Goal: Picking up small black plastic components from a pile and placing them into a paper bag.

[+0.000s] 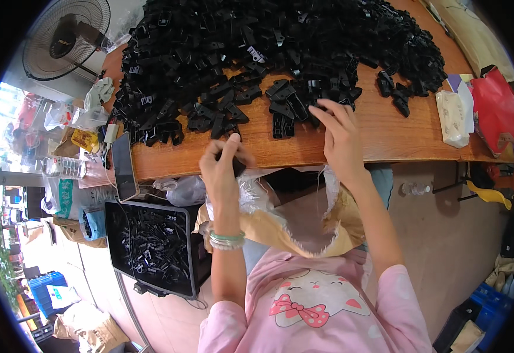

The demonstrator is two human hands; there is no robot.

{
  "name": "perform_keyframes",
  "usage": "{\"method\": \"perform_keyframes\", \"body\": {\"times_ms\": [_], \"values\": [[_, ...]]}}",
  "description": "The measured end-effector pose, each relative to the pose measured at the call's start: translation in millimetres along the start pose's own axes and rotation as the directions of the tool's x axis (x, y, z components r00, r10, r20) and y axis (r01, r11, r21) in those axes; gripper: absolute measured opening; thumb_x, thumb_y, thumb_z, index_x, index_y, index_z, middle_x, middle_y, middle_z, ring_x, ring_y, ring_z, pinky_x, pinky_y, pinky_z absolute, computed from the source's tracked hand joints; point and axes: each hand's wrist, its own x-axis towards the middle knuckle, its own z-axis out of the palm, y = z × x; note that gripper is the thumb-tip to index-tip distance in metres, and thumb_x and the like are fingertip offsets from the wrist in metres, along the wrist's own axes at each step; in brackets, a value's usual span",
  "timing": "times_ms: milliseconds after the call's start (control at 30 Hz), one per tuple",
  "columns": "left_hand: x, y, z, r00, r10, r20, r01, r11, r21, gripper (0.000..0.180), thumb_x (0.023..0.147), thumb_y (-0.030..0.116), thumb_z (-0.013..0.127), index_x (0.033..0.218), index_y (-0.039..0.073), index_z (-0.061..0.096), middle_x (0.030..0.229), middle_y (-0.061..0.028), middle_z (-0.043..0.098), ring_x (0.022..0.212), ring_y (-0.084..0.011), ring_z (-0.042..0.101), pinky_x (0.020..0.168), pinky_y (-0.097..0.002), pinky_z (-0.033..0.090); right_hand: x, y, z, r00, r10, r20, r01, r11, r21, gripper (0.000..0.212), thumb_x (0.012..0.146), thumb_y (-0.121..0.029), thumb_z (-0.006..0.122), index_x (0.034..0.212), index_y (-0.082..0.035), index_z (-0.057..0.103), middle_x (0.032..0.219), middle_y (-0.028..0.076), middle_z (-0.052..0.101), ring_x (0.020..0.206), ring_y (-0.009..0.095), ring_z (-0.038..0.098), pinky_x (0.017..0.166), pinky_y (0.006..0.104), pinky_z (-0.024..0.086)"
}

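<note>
A large heap of small black plastic parts covers most of the wooden table. At the table's near edge my left hand is closed around a black plastic part, its fingers slightly blurred and hiding much of the part. My right hand hovers over the edge of the heap with its fingers apart, the fingertips close to a small cluster of black parts. Nothing shows between those fingers. Below both hands, an open paper sack with a torn, whitish rim lies across my lap.
A black bin of small dark parts stands below the table at left. A phone leans at the table's left edge, near a fan and plastic bags. On the right lie a tissue pack and a red bag.
</note>
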Motion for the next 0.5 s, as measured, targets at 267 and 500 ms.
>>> {"method": "perform_keyframes", "body": {"times_ms": [267,500], "values": [[30.5,18.9,14.3,0.953,0.247,0.173,-0.229,0.22,0.948,0.031,0.077,0.026,0.073,0.096,0.004,0.063,0.074,-0.0187,0.063,0.068,-0.0297,0.063,0.065,-0.0374,0.048,13.1,19.1,11.1,0.996,-0.093,-0.01,0.082,0.92,-0.384,0.045,0.077,0.005,0.053,0.12,-0.009,0.057,0.131,0.008,0.048,0.124,0.033,0.038,0.102,0.0528,0.028],[18.4,19.0,1.6,0.966,0.164,0.202,-0.242,0.277,0.93,0.038,0.073,0.027,0.075,0.092,-0.003,0.063,0.077,-0.0184,0.065,0.07,-0.0312,0.064,0.066,-0.0386,0.049,-15.6,27.6,2.5,0.995,-0.095,0.023,0.098,0.959,-0.267,0.039,0.081,0.001,0.054,0.118,-0.007,0.058,0.131,0.008,0.048,0.128,0.032,0.035,0.105,0.0597,0.02]]}}
